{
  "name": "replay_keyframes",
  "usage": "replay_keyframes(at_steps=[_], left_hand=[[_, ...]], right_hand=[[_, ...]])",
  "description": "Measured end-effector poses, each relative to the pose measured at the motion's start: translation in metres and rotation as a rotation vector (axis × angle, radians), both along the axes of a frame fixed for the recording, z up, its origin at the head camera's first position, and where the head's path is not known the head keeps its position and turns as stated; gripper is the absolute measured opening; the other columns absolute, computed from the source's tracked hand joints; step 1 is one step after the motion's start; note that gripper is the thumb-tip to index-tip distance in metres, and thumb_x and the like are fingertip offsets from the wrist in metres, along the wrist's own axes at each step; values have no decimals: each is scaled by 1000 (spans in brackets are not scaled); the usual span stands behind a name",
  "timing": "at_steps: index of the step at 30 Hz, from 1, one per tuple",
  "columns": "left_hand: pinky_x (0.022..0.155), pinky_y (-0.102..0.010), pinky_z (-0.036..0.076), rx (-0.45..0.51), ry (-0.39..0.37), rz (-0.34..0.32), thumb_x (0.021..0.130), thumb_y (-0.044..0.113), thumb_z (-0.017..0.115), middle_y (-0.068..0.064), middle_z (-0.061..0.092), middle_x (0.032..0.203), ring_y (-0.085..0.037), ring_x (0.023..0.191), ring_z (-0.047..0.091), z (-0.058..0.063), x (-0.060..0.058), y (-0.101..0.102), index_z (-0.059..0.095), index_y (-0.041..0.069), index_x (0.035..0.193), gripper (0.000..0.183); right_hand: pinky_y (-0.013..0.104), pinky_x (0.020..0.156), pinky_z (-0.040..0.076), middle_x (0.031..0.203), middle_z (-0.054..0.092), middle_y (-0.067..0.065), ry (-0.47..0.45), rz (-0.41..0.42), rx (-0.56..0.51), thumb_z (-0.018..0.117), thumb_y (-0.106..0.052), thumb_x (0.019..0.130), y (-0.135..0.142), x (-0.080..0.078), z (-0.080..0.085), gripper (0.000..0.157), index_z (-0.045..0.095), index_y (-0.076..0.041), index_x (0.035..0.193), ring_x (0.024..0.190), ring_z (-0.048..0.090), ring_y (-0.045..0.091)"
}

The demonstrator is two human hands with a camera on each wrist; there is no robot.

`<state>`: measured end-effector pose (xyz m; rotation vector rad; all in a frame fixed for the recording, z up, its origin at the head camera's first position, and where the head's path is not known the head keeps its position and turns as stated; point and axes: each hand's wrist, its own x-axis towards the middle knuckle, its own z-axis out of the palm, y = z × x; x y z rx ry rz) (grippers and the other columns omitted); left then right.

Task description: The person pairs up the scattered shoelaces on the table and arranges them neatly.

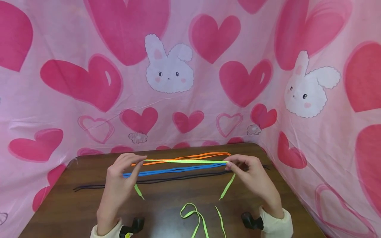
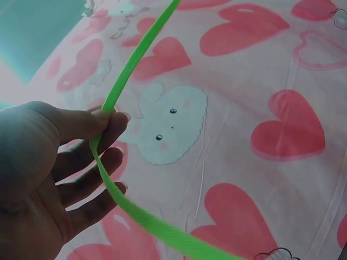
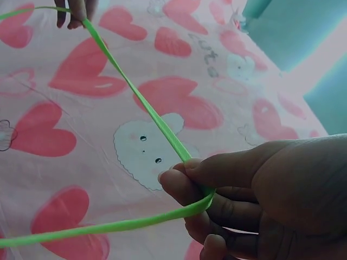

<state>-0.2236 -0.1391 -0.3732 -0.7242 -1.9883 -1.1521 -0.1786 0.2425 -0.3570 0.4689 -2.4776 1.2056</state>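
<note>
A flat yellow-green shoelace (image 1: pixel 190 161) is stretched level between my two hands above the table. My left hand (image 1: pixel 119 185) pinches it between thumb and forefinger; in the left wrist view the other fingers (image 2: pixel 89 187) lie loosely bent beside the lace (image 2: pixel 133 65). My right hand (image 1: pixel 253 175) pinches the lace's other side, and in the right wrist view the strip (image 3: pixel 135 92) bends at the fingers. A tipped end hangs below each hand. Another yellow-green lace (image 1: pixel 197 213) lies on the table near the front, partly out of frame.
Behind the stretched lace lie an orange shoelace (image 1: pixel 205 154), a blue shoelace (image 1: pixel 178 169) and a dark shoelace (image 1: pixel 184 178) on the brown wooden table (image 1: pixel 71 211). A pink cloth (image 1: pixel 208 99) with hearts and bunny faces hangs at the back and sides.
</note>
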Motion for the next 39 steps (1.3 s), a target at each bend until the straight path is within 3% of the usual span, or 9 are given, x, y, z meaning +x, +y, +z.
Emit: replay_keyframes(at_steps=[9,17,32,39], left_hand=[[91,-7,44,18,14,21,78,-23,72,-10,73,97,-1,102,60,-3,-6,-8,77,-1,109,38],[93,-6,43,7,-5,67,78,-19,75,-9,74,94,3,99,60,-7,-9,-12,77,-1,106,34],[94,-7,40,42,-125,139,77,-11,82,-4,74,91,2,96,59,-8,-9,-12,78,4,95,24],[90,-4,41,28,-51,164,76,-16,79,-10,75,92,6,97,59,-9,-13,-17,79,1,101,30]], right_hand=[[27,66,55,84,75,-8,-21,-35,-2,72,-9,94,5,-5,-3,12,76,-13,105,75,68,7],[26,63,54,83,76,-4,-17,-59,3,72,-10,95,11,-8,-4,12,76,-12,105,73,68,6],[26,65,55,83,75,-7,3,-87,0,72,-11,94,18,-8,-4,11,77,-14,104,73,68,7],[26,66,55,83,74,-7,-3,-92,2,72,-12,95,21,-10,-4,11,77,-12,105,74,67,7]])
